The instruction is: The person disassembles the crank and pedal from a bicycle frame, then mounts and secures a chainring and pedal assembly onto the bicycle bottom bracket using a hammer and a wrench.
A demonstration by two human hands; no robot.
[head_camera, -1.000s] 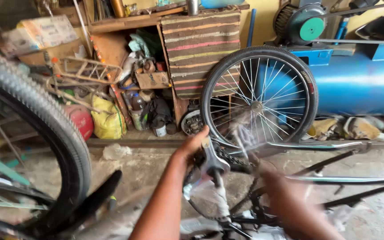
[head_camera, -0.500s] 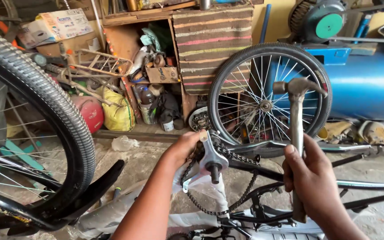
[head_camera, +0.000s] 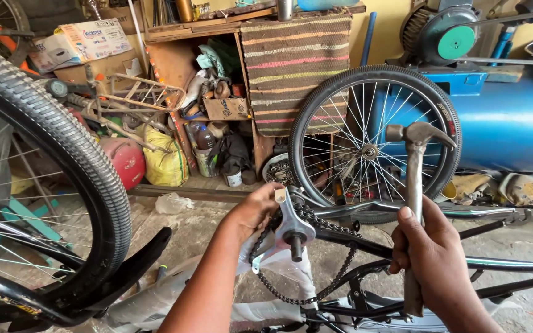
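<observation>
My right hand [head_camera: 430, 253] grips the handle of a metal claw hammer [head_camera: 416, 166], held upright with its head above the bicycle frame [head_camera: 482, 265]. My left hand [head_camera: 255, 211] rests on the silver crank arm [head_camera: 291, 225] of an upturned black bicycle, fingers around its upper end. The crank's axle end points toward me. A greasy chain [head_camera: 303, 296] loops below the crank, over white plastic wrapping [head_camera: 279, 259] on the frame.
A large black tyre and mudguard [head_camera: 75, 179] fill the left. A spoked wheel [head_camera: 374, 145] stands behind the frame, before a blue tank [head_camera: 513, 123]. A wooden shelf [head_camera: 217, 92] with clutter, a striped cloth [head_camera: 294, 61], a red cylinder [head_camera: 124, 160] and yellow bag [head_camera: 165, 160] line the wall.
A second ago the right hand was low and blurred by the crank. It has risen with the hammer, which now stands upright and still. The left hand stays on the crank.
</observation>
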